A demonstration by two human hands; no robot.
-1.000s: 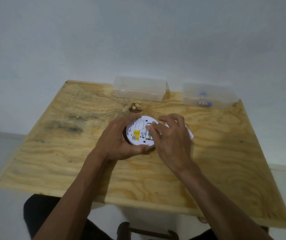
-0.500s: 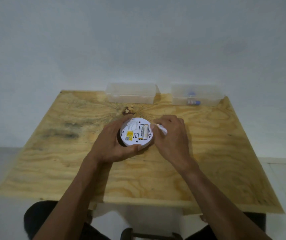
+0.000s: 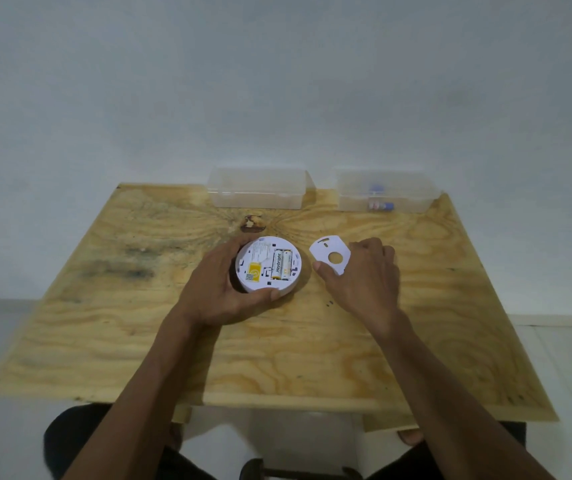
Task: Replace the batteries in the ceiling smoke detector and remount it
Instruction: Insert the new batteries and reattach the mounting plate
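The round white smoke detector (image 3: 260,268) lies back side up on the plywood table (image 3: 277,358). Two batteries (image 3: 281,264) sit in its open compartment beside a yellow label. My left hand (image 3: 218,292) grips the detector around its left and near edge. To the right, my right hand (image 3: 364,282) holds a flat white mounting plate (image 3: 330,254) with a round hole, tilted just above the table.
Two clear plastic boxes stand along the table's far edge: the left box (image 3: 256,188) looks empty, the right box (image 3: 386,192) holds a couple of small batteries (image 3: 379,205). A white wall rises behind. A stool (image 3: 260,469) and my legs show below the near edge.
My right hand has drawn the white plate off to the right of the detector, uncovering the batteries. My head has tilted, so the table sits lower in view.
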